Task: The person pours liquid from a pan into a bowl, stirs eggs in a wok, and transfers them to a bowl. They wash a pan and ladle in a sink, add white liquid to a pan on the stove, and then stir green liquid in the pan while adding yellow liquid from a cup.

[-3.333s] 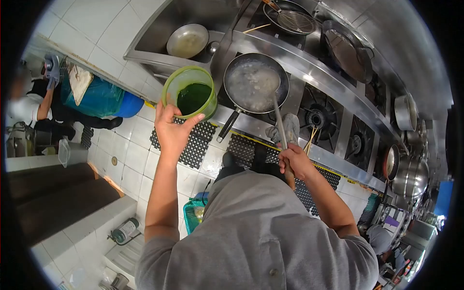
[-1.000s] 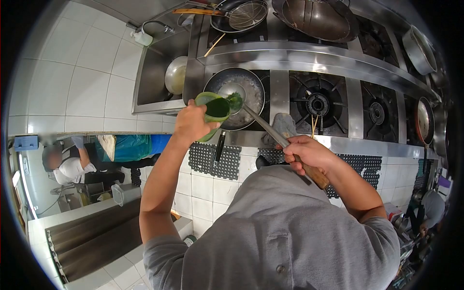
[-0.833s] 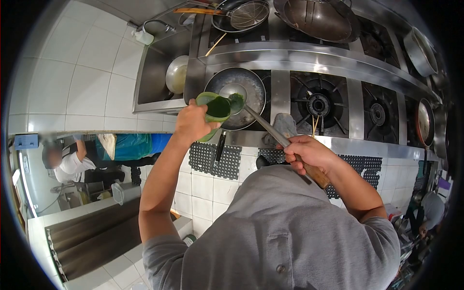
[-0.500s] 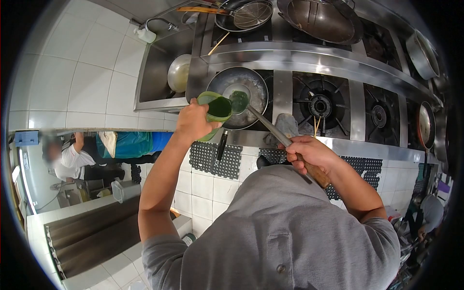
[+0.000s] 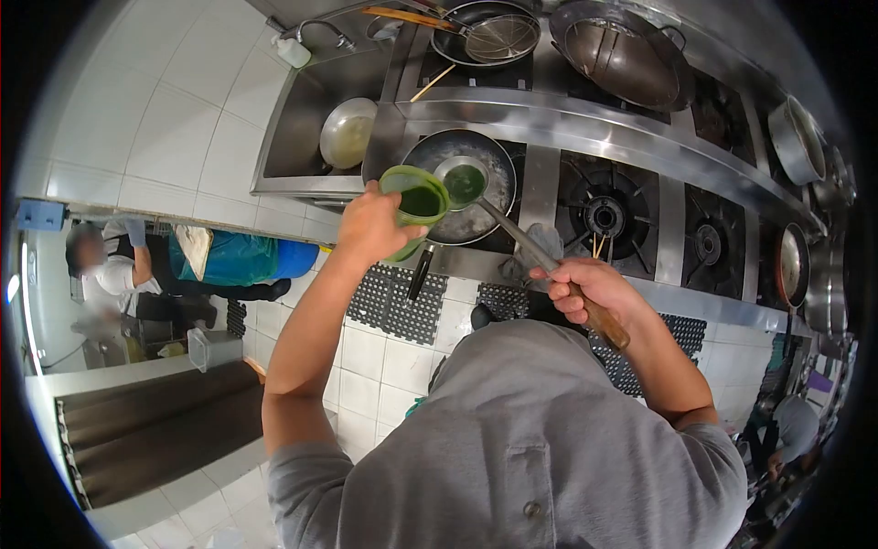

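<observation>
My left hand point(image 5: 373, 227) is wrapped round a light green plastic container point(image 5: 426, 179), tilted toward the ladle, with dark green liquid inside. My right hand point(image 5: 585, 291) grips the wooden-ended handle of a long metal ladle point(image 5: 519, 236). The ladle's bowl holds green liquid point(image 5: 465, 183) and is over the frying pan point(image 5: 499, 174), right beside the container's rim. The dark pan sits on the left front burner, its black handle point(image 5: 422, 271) pointing toward me. Whitish marks show on the pan's inner surface.
Right of the pan are two front burners point(image 5: 604, 215) and another pan point(image 5: 792, 265). A wok point(image 5: 622, 53) and a pan with a strainer point(image 5: 503, 38) stand on the back row. A metal bowl point(image 5: 347, 134) sits in the sink. Another person point(image 5: 114, 274) is at left.
The ladle's bowl has shifted slightly away from me and shows more fully, with green liquid across it. My left hand still holds the container beside it. The whole view has turned a little.
</observation>
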